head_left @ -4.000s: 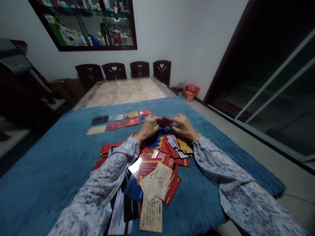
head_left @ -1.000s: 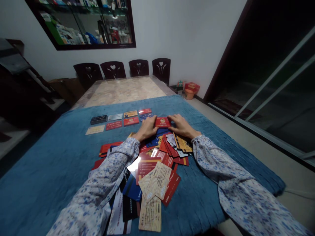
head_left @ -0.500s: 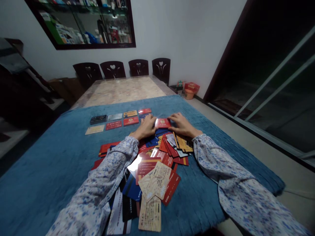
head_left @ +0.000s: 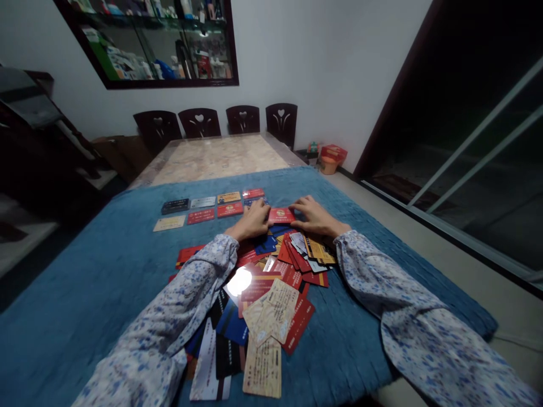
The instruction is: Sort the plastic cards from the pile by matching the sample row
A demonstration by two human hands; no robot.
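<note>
A red card (head_left: 281,215) with a gold emblem lies between my two hands, at the far side of a loose heap of cards. My left hand (head_left: 253,220) grips its left edge, fingers bent around the side. On the right edge, the curled fingers of my right hand (head_left: 316,217) hold it too. Whether one card or a small stack is held, I cannot tell. Beneath and nearer me spread red, blue, black, white and beige cards (head_left: 271,308), overlapping at many angles. Yellow cards (head_left: 320,250) lie just below my right hand.
Beyond my left hand, cards sit in two rows, among them a black stack (head_left: 175,206), a beige card (head_left: 169,223) and a red card (head_left: 229,210). A blue cloth (head_left: 106,271) covers the near part of the marble table (head_left: 212,152). Dark chairs (head_left: 199,122) stand behind.
The view has shifted slightly, so everything sits a little further right. Both hands stay at the red card, which appears somewhat flatter than before.
</note>
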